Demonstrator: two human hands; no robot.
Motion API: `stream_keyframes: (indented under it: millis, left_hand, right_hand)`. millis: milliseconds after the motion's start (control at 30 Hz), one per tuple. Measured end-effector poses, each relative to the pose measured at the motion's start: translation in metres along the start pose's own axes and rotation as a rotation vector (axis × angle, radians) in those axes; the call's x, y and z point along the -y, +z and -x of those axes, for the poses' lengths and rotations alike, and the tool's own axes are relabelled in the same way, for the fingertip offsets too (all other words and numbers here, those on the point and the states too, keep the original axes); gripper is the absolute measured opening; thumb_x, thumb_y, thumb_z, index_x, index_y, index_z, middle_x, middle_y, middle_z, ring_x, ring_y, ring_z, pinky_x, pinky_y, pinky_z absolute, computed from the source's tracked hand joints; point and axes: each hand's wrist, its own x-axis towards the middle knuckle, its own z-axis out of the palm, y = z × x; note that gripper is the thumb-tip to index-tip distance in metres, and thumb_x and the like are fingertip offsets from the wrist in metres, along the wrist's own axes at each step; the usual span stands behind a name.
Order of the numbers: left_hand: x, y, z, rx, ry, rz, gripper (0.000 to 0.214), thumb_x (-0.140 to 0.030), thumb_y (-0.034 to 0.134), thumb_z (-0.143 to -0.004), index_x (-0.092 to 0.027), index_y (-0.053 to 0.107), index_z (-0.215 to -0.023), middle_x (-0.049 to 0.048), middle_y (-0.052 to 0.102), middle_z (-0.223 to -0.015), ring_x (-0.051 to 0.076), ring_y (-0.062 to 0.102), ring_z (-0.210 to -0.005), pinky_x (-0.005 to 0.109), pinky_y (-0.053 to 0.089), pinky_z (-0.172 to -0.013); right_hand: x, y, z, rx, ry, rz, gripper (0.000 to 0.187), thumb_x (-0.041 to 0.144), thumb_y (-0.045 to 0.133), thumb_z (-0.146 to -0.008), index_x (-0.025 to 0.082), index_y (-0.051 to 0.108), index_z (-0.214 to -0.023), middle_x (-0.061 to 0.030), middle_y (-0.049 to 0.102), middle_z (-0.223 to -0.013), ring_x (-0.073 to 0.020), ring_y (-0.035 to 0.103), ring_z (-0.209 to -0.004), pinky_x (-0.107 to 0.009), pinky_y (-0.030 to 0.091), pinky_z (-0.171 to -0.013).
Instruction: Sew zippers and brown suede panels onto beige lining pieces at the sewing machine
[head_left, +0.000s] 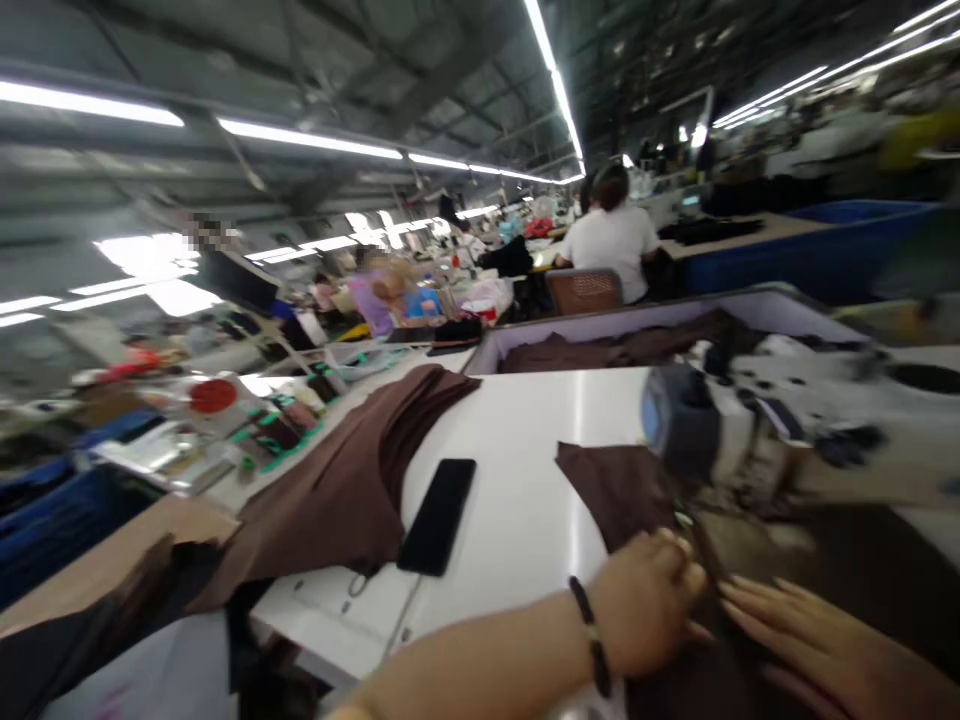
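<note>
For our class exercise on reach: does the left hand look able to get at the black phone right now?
Probably yes: the black phone lies uncovered on the white tabletop, and nothing seems to stand between it and the left hand, though that hand is on brown fabric.

On my feed, layered brown fabric [337,480] lies across the white counter's [517,430] left edge, a black phone [437,517] just beside it. Toward the right edge I see a sewing machine [684,425] and brown cloth [619,485].
</note>
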Motion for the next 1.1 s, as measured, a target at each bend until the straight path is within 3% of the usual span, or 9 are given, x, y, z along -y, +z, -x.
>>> stream_keyframes:
  millis: [67,200,267,433,500,633,733,900,1100]
  left_hand:
    - [-0.011,-0.01,0.016,0.023,0.002,0.074,0.052,-0.045,0.056,-0.081,-0.006,0.052,-0.116,0.0151,0.049,-0.125,0.027,0.043,-0.119,0.037,0.039,-0.1]
    - [-0.026,-0.027,0.055,0.07,0.101,0.249,0.044,-0.042,0.052,-0.084,-0.011,0.053,-0.116,0.0125,0.049,-0.127,0.025,0.043,-0.12,0.04,0.037,-0.101]
    - [-0.031,-0.035,0.075,0.071,0.138,0.327,0.04,-0.043,0.047,-0.086,-0.016,0.055,-0.114,0.0075,0.055,-0.122,0.02,0.048,-0.116,0.037,0.037,-0.102]
    - [-0.039,-0.036,0.105,0.115,0.231,0.311,0.071,-0.055,0.059,-0.073,-0.017,0.039,-0.13,0.0106,0.048,-0.13,0.025,0.042,-0.122,0.046,0.033,-0.103]
    - [-0.046,-0.029,0.108,0.096,0.22,0.221,0.066,-0.04,0.062,-0.078,-0.02,0.032,-0.134,0.0109,0.044,-0.133,0.027,0.04,-0.123,0.053,0.031,-0.102]
    - [-0.06,-0.018,0.105,-0.071,0.172,0.125,0.044,-0.012,0.042,-0.088,-0.016,0.037,-0.131,0.009,0.054,-0.122,0.022,0.048,-0.113,0.051,0.028,-0.103]
    - [-0.062,-0.014,0.107,-0.127,0.207,0.089,0.04,-0.013,0.038,-0.089,-0.017,0.039,-0.129,0.0096,0.053,-0.122,0.022,0.047,-0.114,0.051,0.025,-0.104]
    - [-0.052,-0.006,0.118,-0.047,0.247,-0.043,0.052,-0.022,0.045,-0.089,-0.032,0.026,-0.136,0.009,0.043,-0.134,0.026,0.041,-0.121,0.057,0.025,-0.1]
    - [-0.046,-0.009,0.122,-0.082,0.296,0.057,0.056,-0.015,0.048,-0.084,-0.035,0.031,-0.133,0.0051,0.043,-0.134,0.025,0.039,-0.123,0.052,0.026,-0.103]
  right_hand:
    - [0.02,-0.03,0.014,0.212,0.05,0.128,0.045,0.026,0.047,-0.085,0.027,0.042,-0.13,-0.0037,0.049,-0.128,-0.0224,0.051,-0.112,-0.041,0.048,-0.089]
    - [0.067,-0.064,0.014,0.381,0.283,0.12,0.047,0.016,0.037,-0.087,0.013,0.035,-0.134,-0.0099,0.029,-0.141,-0.0242,0.031,-0.128,-0.047,0.038,-0.099]
    - [0.091,-0.075,0.016,0.46,0.328,-0.021,0.048,0.024,0.04,-0.089,0.013,0.033,-0.135,-0.0097,0.03,-0.141,-0.022,0.03,-0.128,-0.042,0.034,-0.103]
    - [0.128,-0.097,0.027,0.655,0.295,-0.256,0.054,0.038,0.042,-0.09,0.017,0.028,-0.137,-0.0069,0.025,-0.143,-0.0235,0.02,-0.132,-0.048,0.018,-0.109]
    - [0.13,-0.102,0.028,0.685,0.305,-0.306,0.06,0.047,0.04,-0.089,0.015,0.027,-0.137,-0.0089,0.023,-0.144,-0.0243,0.016,-0.133,-0.049,0.014,-0.109]
    - [0.132,-0.107,0.031,0.651,0.307,-0.381,0.081,0.061,0.047,-0.079,0.014,0.022,-0.139,-0.0116,0.019,-0.144,-0.026,0.012,-0.134,-0.048,0.006,-0.11]
    - [0.135,-0.105,0.039,0.62,0.317,-0.394,0.091,0.063,0.053,-0.074,0.014,0.015,-0.141,-0.0114,0.018,-0.145,-0.0256,0.013,-0.134,-0.047,0.003,-0.11]
    - [0.138,-0.098,0.05,0.64,0.298,-0.335,0.094,0.063,0.053,-0.074,0.013,0.011,-0.141,-0.011,0.012,-0.146,-0.0261,0.007,-0.134,-0.049,-0.001,-0.109]
    - [0.142,-0.095,0.056,0.625,0.222,-0.224,0.09,0.057,0.052,-0.078,0.011,0.009,-0.141,-0.0136,0.013,-0.146,-0.0274,0.007,-0.134,-0.052,0.003,-0.109]
